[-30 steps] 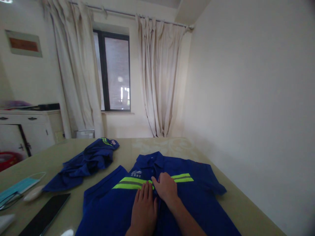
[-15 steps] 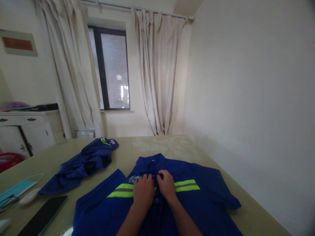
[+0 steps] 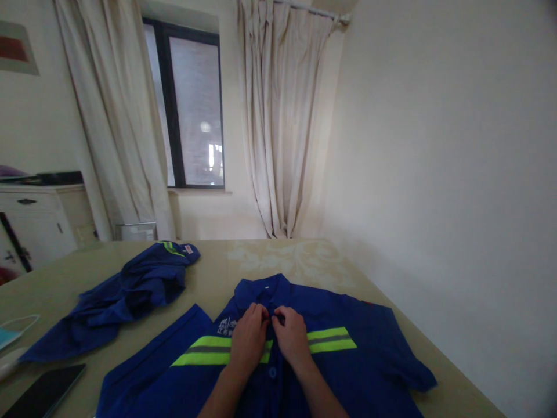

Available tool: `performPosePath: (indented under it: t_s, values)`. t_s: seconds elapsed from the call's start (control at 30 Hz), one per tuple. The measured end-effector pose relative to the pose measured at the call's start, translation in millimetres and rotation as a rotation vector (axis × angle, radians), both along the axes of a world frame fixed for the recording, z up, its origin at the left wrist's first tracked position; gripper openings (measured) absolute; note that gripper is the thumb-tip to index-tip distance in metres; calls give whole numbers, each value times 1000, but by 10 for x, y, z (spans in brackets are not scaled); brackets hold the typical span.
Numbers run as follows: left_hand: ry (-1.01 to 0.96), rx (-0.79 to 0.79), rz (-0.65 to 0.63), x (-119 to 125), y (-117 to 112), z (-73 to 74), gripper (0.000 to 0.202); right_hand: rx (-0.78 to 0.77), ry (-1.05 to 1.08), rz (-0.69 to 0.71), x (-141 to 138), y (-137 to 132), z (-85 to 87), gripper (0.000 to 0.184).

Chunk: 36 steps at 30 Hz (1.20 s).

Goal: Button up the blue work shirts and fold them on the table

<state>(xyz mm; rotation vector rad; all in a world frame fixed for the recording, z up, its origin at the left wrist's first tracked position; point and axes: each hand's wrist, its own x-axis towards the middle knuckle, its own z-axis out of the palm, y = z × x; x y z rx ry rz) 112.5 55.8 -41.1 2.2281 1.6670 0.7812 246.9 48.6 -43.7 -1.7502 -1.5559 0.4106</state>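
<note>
A blue work shirt (image 3: pixel 335 383) with yellow-green reflective bands lies spread on the table, its collar pointing away from me. My left hand (image 3: pixel 250 337) pinches the front edge just below the collar, beside the white printed lettering. Close by on the right, my right hand (image 3: pixel 290 335) pinches the opposite front edge, fingertips nearly meeting the left ones. What sits between the fingertips is too small to make out. Below the hands a dark button (image 3: pixel 272 372) shows on the front placket.
A second blue garment (image 3: pixel 126 296) lies crumpled on the table (image 3: pixel 217 261) at the left. Nearer to me are a black phone (image 3: pixel 46 392) and part of a light-blue face mask (image 3: pixel 8 335). A wall (image 3: pixel 456 203) runs along the right side.
The view has shifted slightly, so the things at left sit farther left. My left hand's fingers have drawn closer to my right hand's at the shirt front.
</note>
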Motion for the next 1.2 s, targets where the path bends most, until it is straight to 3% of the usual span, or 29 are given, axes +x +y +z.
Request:
performPosePath:
  t_s: [0.13,0.37,0.83,1.0,1.13,1.2]
  values:
    - [-76,40,-50,22,7,25,18,-84,-115,-91,24,-15,42,12]
    - [-186,27,-91,26,51,22,21,96,-76,18,-32,-83,88,15]
    - [-149,23,-101,39,25,49,23,30,-177,51,-79,-142,158,23]
    - [-196,50,-121,21,41,15,24,63,-122,57,-59,-125,122,23]
    - [-238,74,-143,10,66,-18,25,76,-5,22,-4,-46,65,38]
    - [-264,87,-151,9,86,-42,25,53,84,43,36,3,42,34]
